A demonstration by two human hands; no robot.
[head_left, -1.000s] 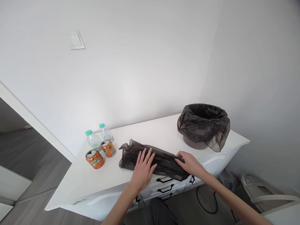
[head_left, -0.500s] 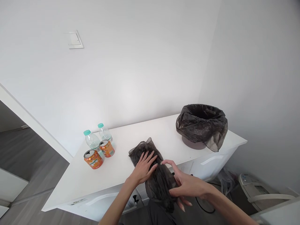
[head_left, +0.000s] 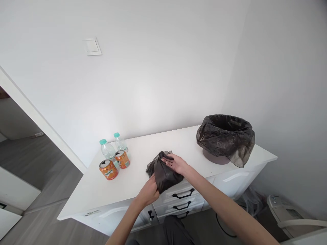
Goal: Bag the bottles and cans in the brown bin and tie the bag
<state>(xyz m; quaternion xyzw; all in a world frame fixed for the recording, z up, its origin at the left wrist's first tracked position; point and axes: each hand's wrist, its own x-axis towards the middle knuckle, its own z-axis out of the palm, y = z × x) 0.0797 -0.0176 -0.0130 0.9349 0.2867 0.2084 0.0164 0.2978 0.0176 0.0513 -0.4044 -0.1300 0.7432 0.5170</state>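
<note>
A black plastic bag [head_left: 167,175], folded over on itself, lies at the front edge of the white cabinet top [head_left: 138,143]. My left hand [head_left: 149,191] is at the bag's lower left side, its fingers tucked under or behind the plastic and partly hidden. My right hand [head_left: 176,164] rests on the bag's upper right part, fingers stretched out over the folded end. To the left stand two orange cans [head_left: 108,171] with opened tops, in front of two clear bottles [head_left: 108,149] with teal caps.
On the right of the cabinet top stands a bin [head_left: 217,158] lined with a black bag [head_left: 224,141]. Black-handled drawers [head_left: 183,194] are below. A pale appliance [head_left: 288,212] sits at the lower right. A switch [head_left: 92,46] is on the wall.
The bag's lower end, which hung over the front edge, has been folded up onto the rest. My right hand has moved up and left with it. The view has shifted slightly.
</note>
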